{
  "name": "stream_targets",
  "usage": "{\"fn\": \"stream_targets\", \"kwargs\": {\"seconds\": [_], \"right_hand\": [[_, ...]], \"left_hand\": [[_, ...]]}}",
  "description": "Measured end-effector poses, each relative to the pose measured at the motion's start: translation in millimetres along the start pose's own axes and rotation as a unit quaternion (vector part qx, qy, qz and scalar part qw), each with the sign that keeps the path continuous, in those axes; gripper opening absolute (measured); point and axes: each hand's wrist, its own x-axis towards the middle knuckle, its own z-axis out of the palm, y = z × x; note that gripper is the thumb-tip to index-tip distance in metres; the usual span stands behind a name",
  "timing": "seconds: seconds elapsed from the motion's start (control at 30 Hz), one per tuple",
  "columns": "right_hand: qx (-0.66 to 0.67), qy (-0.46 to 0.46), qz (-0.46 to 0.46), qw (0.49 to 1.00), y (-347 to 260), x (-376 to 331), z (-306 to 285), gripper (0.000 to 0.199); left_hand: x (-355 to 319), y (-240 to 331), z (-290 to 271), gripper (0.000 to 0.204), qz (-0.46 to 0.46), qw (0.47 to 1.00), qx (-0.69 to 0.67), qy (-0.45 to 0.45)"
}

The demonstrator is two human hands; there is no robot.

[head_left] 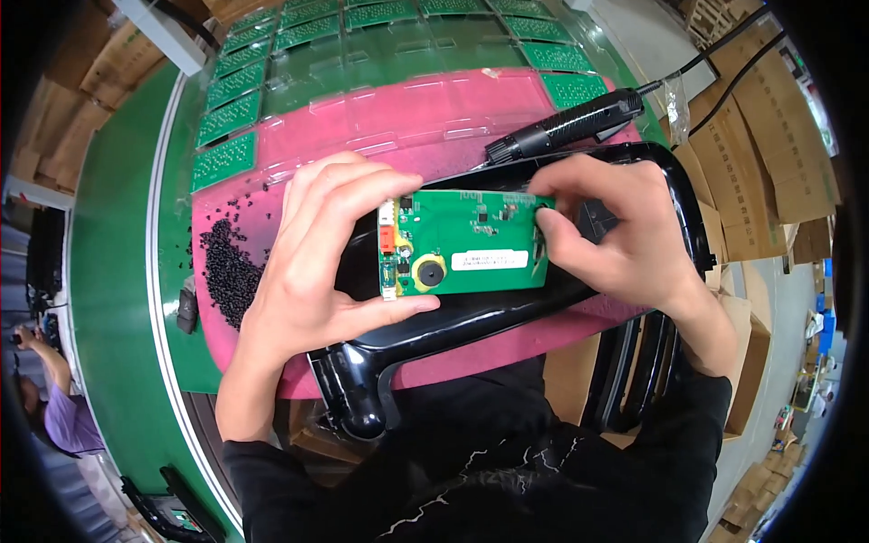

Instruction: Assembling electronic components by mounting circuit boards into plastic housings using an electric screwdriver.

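Observation:
A green circuit board (pixel 462 231) with a white label, a round black buzzer and an orange-red connector lies face up between my hands. My left hand (pixel 312 240) grips its left end, fingers along the upper edge and thumb along the lower edge. At the upper right corner, my right hand (pixel 615 231) pinches the board with thumb and index finger. A small dark spot shows between those fingertips, too small to name. Beneath the board is a glossy black plastic housing (pixel 471 319) with a handle-like arm at its lower left.
A black electric screwdriver (pixel 570 125) lies beyond the housing on the pink mat (pixel 362 118). Many small black screws (pixel 226 271) are heaped at left. Clear trays of green boards (pixel 226 118) stand at the back. Cardboard boxes (pixel 738 154) are on the right; another person (pixel 68 407) is at far left.

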Motion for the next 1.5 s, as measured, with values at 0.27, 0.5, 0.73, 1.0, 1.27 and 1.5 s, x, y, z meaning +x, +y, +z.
{"fn": "stream_targets", "kwargs": {"seconds": [0.27,0.5,0.73,1.0,1.27,1.5], "right_hand": [[0.194,-0.163,0.150,0.956,-4,-43,-10,0.042],[0.124,-0.149,0.118,0.974,23,-54,10,0.076],[0.096,-0.090,0.051,0.990,55,-39,23,0.065],[0.061,-0.081,0.034,0.994,59,-40,30,0.064],[0.042,-0.083,0.034,0.995,59,-41,31,0.064],[0.037,-0.087,0.044,0.995,57,-39,31,0.064]], "left_hand": [[-9,9,11,0.061,-0.039,0.981,-0.118,-0.150],[-9,7,21,0.059,-0.074,0.985,-0.054,-0.147],[-6,8,28,0.057,-0.128,0.977,0.037,-0.170],[-5,13,30,0.066,-0.170,0.962,0.057,-0.206],[-5,13,33,0.067,-0.168,0.962,0.060,-0.205],[-6,11,32,0.066,-0.154,0.965,0.063,-0.202]]}}
